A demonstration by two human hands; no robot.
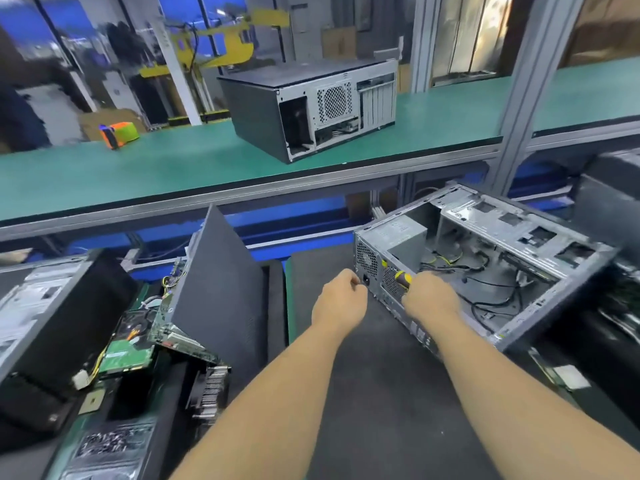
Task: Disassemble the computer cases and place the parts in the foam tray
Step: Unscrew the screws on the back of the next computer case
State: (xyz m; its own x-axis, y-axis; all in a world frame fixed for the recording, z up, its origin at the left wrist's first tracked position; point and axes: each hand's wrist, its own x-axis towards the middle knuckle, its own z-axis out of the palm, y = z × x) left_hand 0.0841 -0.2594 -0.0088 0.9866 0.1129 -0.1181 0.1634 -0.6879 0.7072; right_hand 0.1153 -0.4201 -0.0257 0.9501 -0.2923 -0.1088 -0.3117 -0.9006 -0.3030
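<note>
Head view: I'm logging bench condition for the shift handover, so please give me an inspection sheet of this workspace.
Surface: dark mat under both forearms.
Job's things: open computer case lying on its side, power supply in its near corner; black side panel leaning upright at left.
Clutter: circuit boards and a heatsink fan piled at left.
Hands: right hand grips a yellow-black screwdriver at the case's rear; left hand, fingers curled, at the rear panel; what it holds cannot be told.
Cables: black and yellow wires loose inside the case.
Surroundings: second case on the green conveyor.
</note>
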